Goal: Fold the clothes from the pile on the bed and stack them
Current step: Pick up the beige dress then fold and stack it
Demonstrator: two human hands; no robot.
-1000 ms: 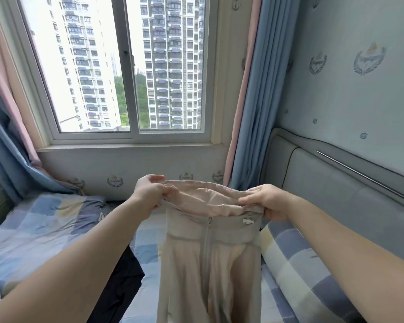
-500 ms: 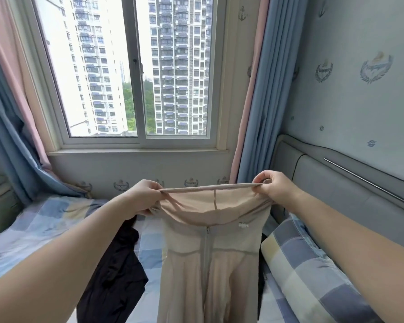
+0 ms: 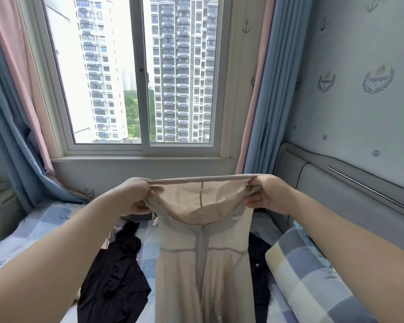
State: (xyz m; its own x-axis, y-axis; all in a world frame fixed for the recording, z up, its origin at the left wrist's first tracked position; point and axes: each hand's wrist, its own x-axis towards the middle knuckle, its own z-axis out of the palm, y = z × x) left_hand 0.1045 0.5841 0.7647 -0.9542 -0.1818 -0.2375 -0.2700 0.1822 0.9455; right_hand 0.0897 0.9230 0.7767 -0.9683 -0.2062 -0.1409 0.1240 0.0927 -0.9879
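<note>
Above the bed (image 3: 40, 224), we hold the beige dress (image 3: 203, 271) with its top edge pulled tauter than a second ago. Our left hand (image 3: 135, 197) and right hand (image 3: 266, 194) each pinch a top corner. The dress hangs lengthwise straight down, zip facing us.

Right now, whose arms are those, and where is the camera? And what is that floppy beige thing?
There is no machine here: these are a person's two bare arms. The camera sits on their head and looks forward and down, so you see roughly what they see. The left hand and the right hand each grip one end of the top edge of a beige dress, which hangs down above the bed. On the checked sheet lie a black garment on the left and a second dark garment on the right, neither folded. A checked pillow lies on the right, and a window is straight ahead.
</note>
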